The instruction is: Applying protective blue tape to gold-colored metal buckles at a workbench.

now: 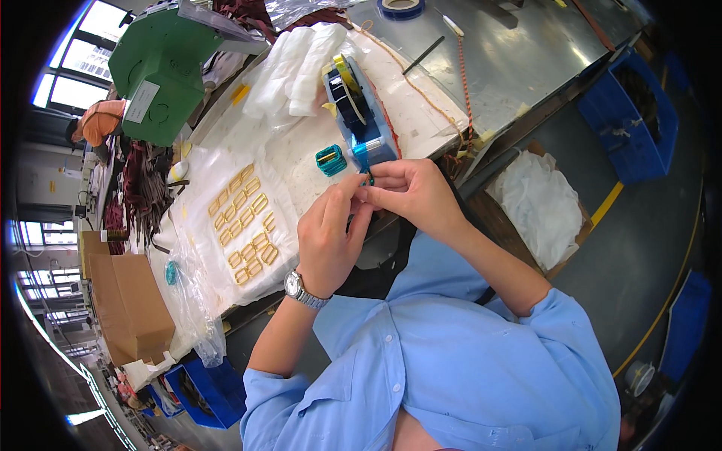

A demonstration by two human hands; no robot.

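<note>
My left hand [329,234], with a metal watch on its wrist, and my right hand [423,197] meet fingertip to fingertip at the table's front edge. Both are closed in a pinch on a small teal piece [368,179], mostly covered by the fingers; its kind is too small to tell. Just beyond them stands a blue tape dispenser [380,139] with rolls on it. Left of the dispenser lies a bundle of teal-covered frames [329,160] with a gold strip showing. Gold rectangular buckles [242,204] lie in rows on a white sheet, left of my left hand.
White padded wrap [293,68] lies behind the dispenser, a green machine [162,71] at the far left. A cord [462,83] and a blue tape roll [400,7] are at the back. Blue bins [632,120] and a box with white plastic [538,203] stand right; a cardboard box [129,304] left.
</note>
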